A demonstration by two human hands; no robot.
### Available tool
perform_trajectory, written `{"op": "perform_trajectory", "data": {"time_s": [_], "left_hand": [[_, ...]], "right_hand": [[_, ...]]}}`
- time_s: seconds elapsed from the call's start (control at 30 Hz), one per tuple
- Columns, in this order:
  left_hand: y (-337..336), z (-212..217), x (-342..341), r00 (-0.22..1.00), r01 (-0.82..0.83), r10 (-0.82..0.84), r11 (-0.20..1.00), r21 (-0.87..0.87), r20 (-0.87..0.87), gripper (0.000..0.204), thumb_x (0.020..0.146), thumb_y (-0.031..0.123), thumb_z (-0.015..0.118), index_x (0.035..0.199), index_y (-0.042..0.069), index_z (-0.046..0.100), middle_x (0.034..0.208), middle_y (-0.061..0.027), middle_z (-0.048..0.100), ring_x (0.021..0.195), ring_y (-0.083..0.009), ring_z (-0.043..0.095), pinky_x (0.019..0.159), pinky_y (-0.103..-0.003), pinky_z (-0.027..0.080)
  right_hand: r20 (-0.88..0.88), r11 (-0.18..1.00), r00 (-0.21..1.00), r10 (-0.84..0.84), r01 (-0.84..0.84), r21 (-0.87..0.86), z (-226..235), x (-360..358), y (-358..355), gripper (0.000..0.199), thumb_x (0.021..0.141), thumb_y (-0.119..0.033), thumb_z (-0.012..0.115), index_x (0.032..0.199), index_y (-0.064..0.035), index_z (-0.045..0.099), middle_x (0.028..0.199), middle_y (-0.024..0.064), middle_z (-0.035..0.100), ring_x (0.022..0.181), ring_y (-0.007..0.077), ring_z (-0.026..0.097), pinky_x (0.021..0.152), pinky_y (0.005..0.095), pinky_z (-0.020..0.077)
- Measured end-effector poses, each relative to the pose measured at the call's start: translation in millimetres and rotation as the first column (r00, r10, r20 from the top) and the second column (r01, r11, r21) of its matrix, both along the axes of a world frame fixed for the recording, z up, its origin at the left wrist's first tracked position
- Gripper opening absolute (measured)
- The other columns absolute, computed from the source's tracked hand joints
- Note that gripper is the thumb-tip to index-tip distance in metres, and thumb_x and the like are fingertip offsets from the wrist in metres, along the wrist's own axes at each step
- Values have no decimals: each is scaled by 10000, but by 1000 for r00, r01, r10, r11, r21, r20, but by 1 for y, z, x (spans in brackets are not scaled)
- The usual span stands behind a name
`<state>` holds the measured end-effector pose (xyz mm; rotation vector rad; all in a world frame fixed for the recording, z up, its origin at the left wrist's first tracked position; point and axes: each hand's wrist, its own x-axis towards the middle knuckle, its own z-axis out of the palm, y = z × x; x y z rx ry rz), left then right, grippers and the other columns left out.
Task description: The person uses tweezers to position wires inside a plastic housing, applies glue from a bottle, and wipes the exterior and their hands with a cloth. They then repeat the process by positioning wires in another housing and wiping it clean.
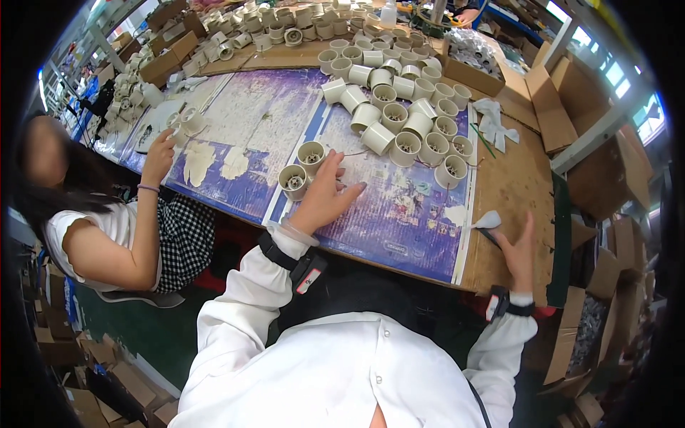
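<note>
Cream plastic cup-shaped lamp sockets, two of them: one [294, 181] lies just left of the left hand [325, 194], the other [311, 155] just beyond it, touching or nearly touching the fingertips. Both sit w/ open mouths tipped up & toward the near edge, metal contact visible inside; long axes run roughly near-to-far, leaning. Left grip is spread, fingers apart & flat on the purple-and-white worn sheet [399, 214] covering the counter [510, 185], clamped on nothing.

Right hand [517, 250] rests at the near right edge on bare brown board, fingers apart, thumb side toward a small white wad of cloth or paper [488, 220]; can't tell if it touches. Holds nothing.

Far of the left hand, a big cluster of the same cream sockets [410, 118], mostly mouths up or tipped toward the camera, some on their sides. More sockets [285, 25] packed along the far edge. White rag scraps [492, 121] right of the cluster. Cardboard boxes [571, 107] at right.

Left side: another person seated, one hand [160, 153] raised to a socket [189, 118] on the counter.
</note>
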<state>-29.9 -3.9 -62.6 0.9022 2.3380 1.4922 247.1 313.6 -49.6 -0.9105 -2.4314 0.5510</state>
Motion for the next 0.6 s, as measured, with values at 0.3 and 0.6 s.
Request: {"op": "perform_trajectory", "data": {"time_s": [0.3,0.6], "left_hand": [[-37,-24,-42,996,-57,50,994,94,78,638,840,138,685,1370,-4,360,1321,-123,448,1082,-203,531,841,-278,485],[-34,-3,-7,966,49,-101,975,215,237,539,875,76,630,1352,9,387,1281,-114,499,1040,-159,541,891,-257,457]], "right_hand": [[125,902,939,319,-341,264,44,0,-20,534,756,3,607,1275,-61,501,1320,155,493,1229,331,440,1031,382,351],[527,817,777,344,-524,240,33,-39,-6,330,784,-17,585,1106,-86,612,1096,75,631,997,264,578,829,338,477]]}}
